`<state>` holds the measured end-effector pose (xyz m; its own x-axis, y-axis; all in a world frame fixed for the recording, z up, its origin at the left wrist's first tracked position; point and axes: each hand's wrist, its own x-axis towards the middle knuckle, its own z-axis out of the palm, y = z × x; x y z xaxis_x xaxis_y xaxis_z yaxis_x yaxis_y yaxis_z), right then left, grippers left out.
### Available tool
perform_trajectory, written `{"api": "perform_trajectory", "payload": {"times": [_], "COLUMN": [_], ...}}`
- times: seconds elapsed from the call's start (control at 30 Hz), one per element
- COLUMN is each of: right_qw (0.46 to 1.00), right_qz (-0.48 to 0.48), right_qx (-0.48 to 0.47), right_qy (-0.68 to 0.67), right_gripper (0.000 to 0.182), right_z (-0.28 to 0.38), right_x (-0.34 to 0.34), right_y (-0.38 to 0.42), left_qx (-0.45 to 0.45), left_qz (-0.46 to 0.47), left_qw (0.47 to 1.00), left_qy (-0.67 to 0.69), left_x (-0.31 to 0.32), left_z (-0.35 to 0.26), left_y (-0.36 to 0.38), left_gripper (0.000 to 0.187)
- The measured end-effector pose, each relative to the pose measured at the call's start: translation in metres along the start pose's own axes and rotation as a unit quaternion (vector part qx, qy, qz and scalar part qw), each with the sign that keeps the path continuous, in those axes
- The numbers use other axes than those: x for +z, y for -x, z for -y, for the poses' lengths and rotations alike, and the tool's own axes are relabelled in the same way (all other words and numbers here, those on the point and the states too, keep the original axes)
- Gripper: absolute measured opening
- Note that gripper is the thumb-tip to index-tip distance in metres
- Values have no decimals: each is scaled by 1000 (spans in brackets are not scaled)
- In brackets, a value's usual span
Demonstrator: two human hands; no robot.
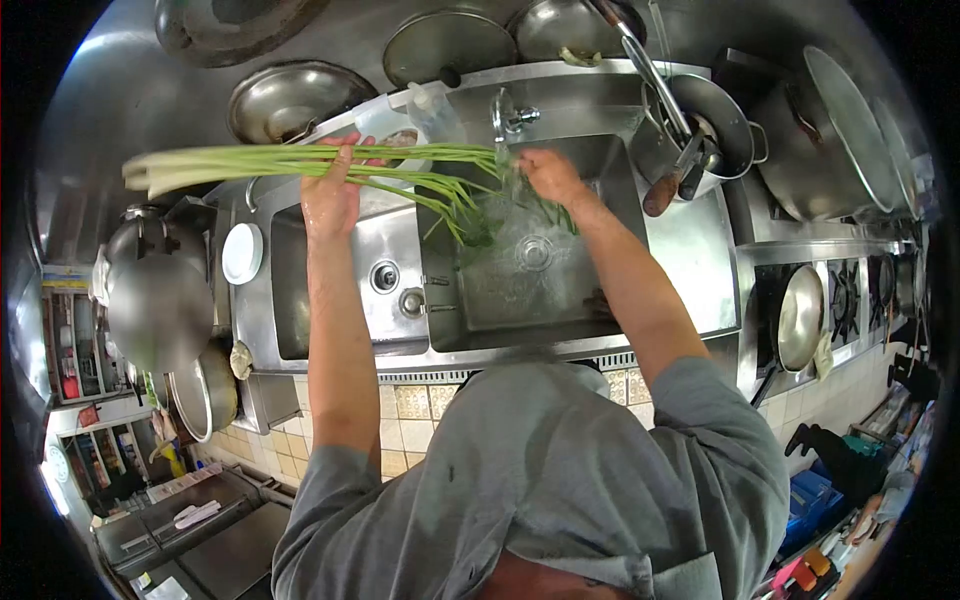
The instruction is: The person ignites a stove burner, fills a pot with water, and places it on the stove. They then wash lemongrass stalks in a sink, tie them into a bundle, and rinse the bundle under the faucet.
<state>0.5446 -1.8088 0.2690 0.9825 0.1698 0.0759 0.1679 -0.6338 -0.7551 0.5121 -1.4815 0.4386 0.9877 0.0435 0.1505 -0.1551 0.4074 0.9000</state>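
Scallions (pixel 250 158) are running through the left hand (pixel 332 200), which is gripping them mid-stalk, pale ends pointing outward. The right hand (pixel 550 176) is reaching beside the faucet's (pixel 502 112) stream; blur is hiding whether its fingers are closing on leaves. Rinsing seems to be underway above the basin (pixel 475 315) below that hand; the next move is probably calling for spreading the tops under water.

Creased grey shirt (pixel 560 450), short sleeves (pixel 695 410), bare hands (pixel 331 202)

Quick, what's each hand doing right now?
Left hand: holding the green stalks.
Right hand: by the running water, blurred; can't tell if open or closed.
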Motion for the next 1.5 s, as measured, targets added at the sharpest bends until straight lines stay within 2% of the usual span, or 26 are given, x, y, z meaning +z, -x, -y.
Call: {"api": "perform_trajectory", "payload": {"times": [0.03,0.1,0.23,0.3,0.33,0.4,0.43,0.47,0.5,0.53,0.57,0.63,0.67,0.77,0.83,0.87,0.93,1.07,1.13,1.17,1.2,1.27,1.33,1.37,1.47,1.5], "right_qw": [1000,961,982,985,985,957,981,982,990,995,995,983,983,988,981,981,981,977,953,960,959,978,981,986,987,979], "right_qz": [0,244,190,149,147,202,188,187,140,92,88,5,1,24,87,86,127,130,259,184,185,169,156,128,86,100], "right_qx": [1,3,3,-77,-76,-18,-9,-5,-6,-7,-5,-75,-71,-66,-60,-64,-20,-32,-20,-111,-113,-10,17,43,125,170], "right_qy": [3,133,21,-45,-45,-209,-40,-38,4,45,48,166,167,140,165,163,147,166,156,182,184,120,118,102,61,49], "right_gripper": [32,41,57,75,75,75,76,76,75,74,74,74,74,72,64,64,48,41,45,46,46,47,44,45,49,53], "right_z": [-9,-12,4,10,4,10,23,22,19,17,15,13,18,37,40,46,56,73,96,71,63,50,17,-4,-56,-79], "right_x": [-1,-1,-20,-15,-8,-9,-23,-21,-21,-21,-20,-20,-23,-23,-6,2,18,32,-1,14,10,4,4,9,20,29], "right_y": [-2,3,27,29,27,23,27,30,30,31,33,37,38,31,11,4,-8,-38,-35,-36,-31,-4,24,45,122,148], "left_qx": [4,-12,-77,-115,-125,-147,-148,-154,-158,-160,-148,-147,-140,-132,-122,-118,-126,-157,-167,-179,-177,-204,-228,-267,-274,-246], "left_qz": [-5,-7,39,21,8,-29,-27,-52,-76,-72,-76,-84,-81,-68,-53,-54,-122,-123,-102,-74,-75,-31,31,-15,-21,-19], "left_qw": [1000,1000,995,986,986,980,980,976,971,971,973,970,967,975,963,965,949,950,955,958,958,961,954,948,945,943], "left_qy": [14,5,55,117,112,129,133,147,162,164,159,174,196,167,232,229,260,241,225,211,214,183,190,174,178,222], "left_x": [4,6,27,36,45,55,56,61,66,67,65,63,58,62,56,55,50,24,13,12,16,34,38,59,75,73], "left_z": [3,18,74,121,139,177,191,201,210,215,216,208,205,196,196,190,177,156,155,155,156,163,193,190,212,226], "left_y": [2,3,19,31,35,33,28,25,19,13,4,-7,-10,-6,-3,-2,1,10,14,15,17,30,37,45,49,38], "left_gripper": [12,12,11,11,13,14,14,14,15,15,14,14,15,14,14,14,13,18,18,19,19,21,24,21,22,23]}}
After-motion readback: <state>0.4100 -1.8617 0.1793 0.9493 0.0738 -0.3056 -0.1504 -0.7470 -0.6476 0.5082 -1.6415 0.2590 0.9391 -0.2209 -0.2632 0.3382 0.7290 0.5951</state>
